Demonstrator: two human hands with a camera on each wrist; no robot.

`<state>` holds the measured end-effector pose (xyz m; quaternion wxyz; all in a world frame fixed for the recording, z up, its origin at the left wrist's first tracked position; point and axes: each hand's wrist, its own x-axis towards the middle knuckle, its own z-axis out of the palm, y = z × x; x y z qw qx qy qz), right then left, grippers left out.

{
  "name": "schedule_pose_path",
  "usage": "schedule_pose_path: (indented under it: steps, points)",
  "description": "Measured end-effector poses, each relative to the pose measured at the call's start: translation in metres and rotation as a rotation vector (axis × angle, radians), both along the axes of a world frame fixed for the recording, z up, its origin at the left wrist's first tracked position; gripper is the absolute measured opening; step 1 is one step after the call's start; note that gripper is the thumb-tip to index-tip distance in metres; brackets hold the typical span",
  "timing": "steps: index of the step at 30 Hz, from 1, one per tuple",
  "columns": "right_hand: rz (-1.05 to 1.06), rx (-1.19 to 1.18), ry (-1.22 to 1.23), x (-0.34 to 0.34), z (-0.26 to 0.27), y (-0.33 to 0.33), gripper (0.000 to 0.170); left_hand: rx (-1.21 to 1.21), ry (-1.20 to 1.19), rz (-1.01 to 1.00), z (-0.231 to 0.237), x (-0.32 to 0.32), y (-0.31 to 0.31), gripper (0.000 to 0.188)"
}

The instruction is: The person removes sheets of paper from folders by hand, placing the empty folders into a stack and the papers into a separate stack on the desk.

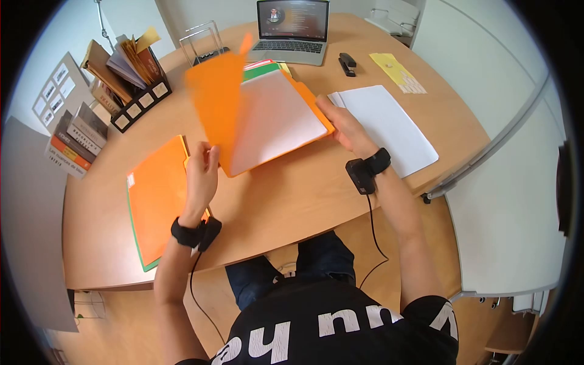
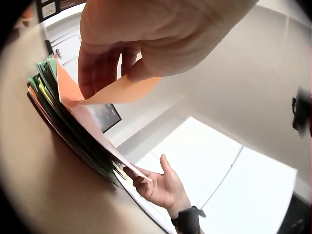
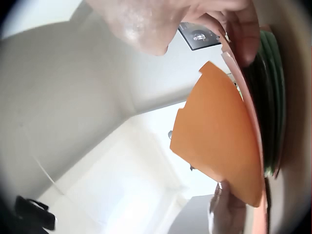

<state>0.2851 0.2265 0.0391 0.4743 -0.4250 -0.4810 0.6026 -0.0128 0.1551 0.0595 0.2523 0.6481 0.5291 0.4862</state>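
Note:
An orange folder (image 1: 213, 91) is held up over the desk with its cover partly raised and blurred. White sheets (image 1: 280, 118) lie inside it. My left hand (image 1: 204, 176) pinches the cover near its lower corner, thumb against fingers, as the left wrist view shows. At the folder's right edge, my right hand (image 1: 347, 125) holds on with its fingers curled beneath, the thumb (image 2: 165, 165) raised. Under the open folder, a stack of green and other coloured folders (image 3: 275, 97) shows in the wrist views. Another orange folder (image 1: 158, 188) lies by my left forearm, a green edge beneath it.
A laptop (image 1: 289, 45), a black stapler (image 1: 347, 64) and a yellow packet (image 1: 395, 70) stand toward the back. White paper (image 1: 389, 128) lies at right. Left are a file holder (image 1: 140, 109), books (image 1: 76, 143) and a wire rack (image 1: 204, 42). Cables (image 1: 374, 228) hang from both wrists.

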Motion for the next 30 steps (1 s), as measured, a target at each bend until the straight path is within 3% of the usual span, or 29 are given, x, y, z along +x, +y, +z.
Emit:
schedule_pose_path:
  steps: [1,2,5,6,7,9,10,15,17,19,21,22,25,27,28,30]
  points:
    - [-0.005,0.127,-0.172,0.0,-0.005,0.004,0.071,-0.015,-0.166,-0.019,0.004,0.001,-0.011,0.019]
    - [-0.173,0.2,-0.327,-0.006,0.002,-0.011,0.07,-0.091,-0.203,-0.047,0.009,-0.001,-0.022,0.016]
    - [-0.042,0.262,-0.429,-0.005,0.006,-0.016,0.065,-0.047,-0.375,-0.104,0.015,0.005,-0.047,0.017]
    - [-0.136,0.364,-0.438,-0.006,0.001,-0.016,0.049,-0.077,-0.325,-0.126,0.011,-0.003,-0.051,0.021]
    - [-0.13,0.367,-0.436,-0.003,0.002,-0.015,0.049,-0.075,-0.325,-0.119,0.013,-0.004,-0.057,0.021]
    - [-0.069,0.221,-0.378,0.005,0.009,-0.012,0.038,0.03,0.154,-0.164,0.022,-0.004,-0.073,0.029]
    - [-0.098,0.264,-0.308,0.003,0.015,-0.019,0.03,-0.169,0.145,-0.157,0.029,-0.003,-0.084,0.041]
    - [-0.061,0.269,-0.115,0.002,0.024,-0.038,0.03,0.005,0.346,-0.14,0.007,0.004,-0.092,0.05]
    - [-0.073,0.23,0.027,-0.007,0.028,-0.061,0.03,-0.018,0.223,-0.141,0.014,0.019,-0.103,0.054]
    - [-0.112,0.33,-0.084,-0.019,0.028,-0.083,0.028,0.046,0.253,-0.133,0.007,0.022,-0.108,0.053]
    - [-0.105,0.289,0.126,-0.032,0.029,-0.105,0.026,0.021,-0.462,-0.069,0.002,0.029,-0.112,0.049]
    - [-0.107,0.288,0.127,-0.033,0.025,-0.111,0.026,0.118,-0.429,0.072,0.004,0.031,-0.113,0.046]
    - [-0.074,0.224,0.011,-0.03,0.013,-0.122,0.025,0.105,-0.398,0.199,-0.009,0.014,-0.115,0.045]
    - [-0.119,0.361,-0.371,-0.022,0.007,-0.125,0.023,0.007,-0.557,0.244,-0.005,0.008,-0.128,0.038]
    - [-0.171,0.348,-0.377,-0.014,0.0,-0.123,0.023,0.048,-0.543,0.28,-0.007,-0.003,-0.133,0.038]
    - [-0.276,0.255,-0.127,0.006,0.017,-0.122,0.024,0.158,-0.494,0.397,-0.008,-0.035,-0.138,0.038]
